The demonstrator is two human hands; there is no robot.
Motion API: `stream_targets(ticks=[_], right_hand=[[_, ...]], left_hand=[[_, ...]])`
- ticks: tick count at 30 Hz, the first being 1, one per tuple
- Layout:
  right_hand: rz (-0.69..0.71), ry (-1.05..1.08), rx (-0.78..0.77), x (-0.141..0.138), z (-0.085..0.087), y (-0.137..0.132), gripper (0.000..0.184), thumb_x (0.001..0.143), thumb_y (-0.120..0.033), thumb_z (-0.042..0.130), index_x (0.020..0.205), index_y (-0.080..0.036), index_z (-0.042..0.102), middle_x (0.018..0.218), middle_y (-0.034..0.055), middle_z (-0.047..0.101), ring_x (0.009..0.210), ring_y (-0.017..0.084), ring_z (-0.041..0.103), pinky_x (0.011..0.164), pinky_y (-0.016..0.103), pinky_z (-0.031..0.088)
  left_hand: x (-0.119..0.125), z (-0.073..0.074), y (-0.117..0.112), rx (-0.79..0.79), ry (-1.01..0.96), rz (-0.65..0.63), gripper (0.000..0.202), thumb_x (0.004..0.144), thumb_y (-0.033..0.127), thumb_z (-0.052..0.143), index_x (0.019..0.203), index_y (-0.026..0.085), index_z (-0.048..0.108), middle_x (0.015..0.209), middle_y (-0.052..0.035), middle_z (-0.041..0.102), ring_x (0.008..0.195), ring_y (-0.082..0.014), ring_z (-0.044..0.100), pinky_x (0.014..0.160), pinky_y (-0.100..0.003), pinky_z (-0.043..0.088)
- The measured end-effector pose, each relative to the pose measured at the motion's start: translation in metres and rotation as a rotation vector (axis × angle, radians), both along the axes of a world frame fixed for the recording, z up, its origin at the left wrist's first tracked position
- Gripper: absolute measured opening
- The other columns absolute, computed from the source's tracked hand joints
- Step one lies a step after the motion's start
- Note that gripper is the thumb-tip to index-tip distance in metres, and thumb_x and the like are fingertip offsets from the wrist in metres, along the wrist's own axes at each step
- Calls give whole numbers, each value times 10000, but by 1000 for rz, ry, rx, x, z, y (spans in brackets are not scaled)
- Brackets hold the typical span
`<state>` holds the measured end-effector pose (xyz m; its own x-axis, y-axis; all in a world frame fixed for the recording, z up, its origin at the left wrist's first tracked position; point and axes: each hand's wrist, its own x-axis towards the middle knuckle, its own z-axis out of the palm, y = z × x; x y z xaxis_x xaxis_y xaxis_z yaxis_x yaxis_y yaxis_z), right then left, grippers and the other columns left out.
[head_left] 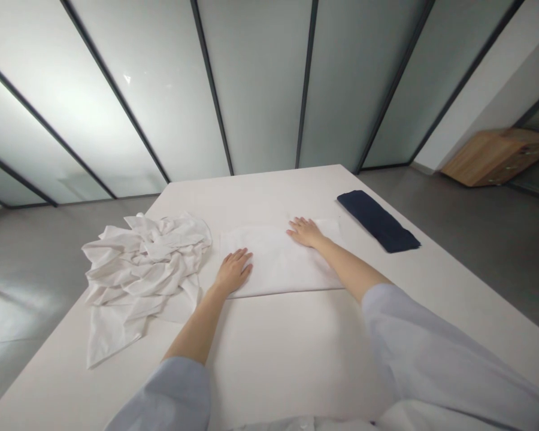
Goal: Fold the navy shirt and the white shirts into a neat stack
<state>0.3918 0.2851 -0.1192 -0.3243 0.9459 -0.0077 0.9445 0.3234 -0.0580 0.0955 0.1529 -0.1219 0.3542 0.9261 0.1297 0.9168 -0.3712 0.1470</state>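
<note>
Resting palm down and open, fingers spread, nothing clenched or grasped: the left hand (233,272) on the near left part of a folded white cloth (278,263), the right hand (305,232) on its far part, close to the far edge. Lying flat beneath both hands, that cloth forming a smooth, wide rectangle on the white surface (269,197). Running back from each wrist toward the body, bare forearms disappearing into pale blue sleeves (431,347). Heaping up just beside the left hand, on its outer side, a crumpled white cloth (144,269) bunching in loose folds, one corner trailing toward the person. Lying farther out, beyond and to the right of the right hand, a folded navy cloth (377,221) stretching in a narrow strip at an angle. Spreading past the surface on both sides, a grey floor (476,239); sitting low, far beyond the right hand, a wooden cabinet (498,157); rising farthest away, frosted glass panels (260,78) in dark frames
</note>
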Motion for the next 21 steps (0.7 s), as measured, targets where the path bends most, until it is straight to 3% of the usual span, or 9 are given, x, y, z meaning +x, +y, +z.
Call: stream_targets(ticks=[5,7,9,11,14,18,21], right_hand=[[-357,-45,27,99,-2,10,592,962,-466,251,1427,-146,430,1498,191,383,1386,342,317,1094,556,243],[-462,-33,66,126,0,8,587,956,-413,286,1411,-71,428,1461,238,411,1357,345,357,1080,533,278],[-472,-10,128,138,4,1,574,937,-353,339,1410,-36,412,1452,250,416,1350,338,364,1075,510,298],[-391,30,204,133,10,-12,570,919,-313,375,1419,-41,399,1454,234,421,1358,323,357,1082,490,302],[-186,123,273,102,15,-47,540,917,-320,390,1400,-88,449,1438,188,461,1348,290,382,1100,456,304],[160,202,170,45,7,-118,487,927,-418,408,1346,-210,543,1422,106,505,1318,269,432,1108,456,310],[289,184,91,15,-5,-160,524,951,-496,368,1402,-260,493,1476,89,449,1358,269,390,1128,474,272]], left_hand=[[1,1,0,-5,-11,1,433,952,339,405,1357,218,501,1465,-82,465,1366,-223,403,1124,-434,334],[2,1,0,-8,-9,2,433,952,341,402,1357,222,500,1466,-80,465,1368,-220,400,1125,-431,333],[2,2,0,-10,-2,5,435,953,345,397,1358,223,497,1471,-80,458,1371,-219,395,1126,-432,329],[3,2,0,-13,7,9,446,952,360,396,1368,229,486,1484,-80,441,1378,-223,384,1128,-437,324],[5,2,0,-13,30,20,481,950,409,393,1395,238,457,1511,-85,400,1393,-239,359,1135,-449,304],[10,1,-1,-23,56,66,517,947,448,382,1422,251,429,1528,-86,371,1406,-258,334,1143,-465,273],[14,-1,-2,-19,53,113,530,943,454,379,1434,258,413,1533,-90,361,1412,-270,321,1144,-483,256]])
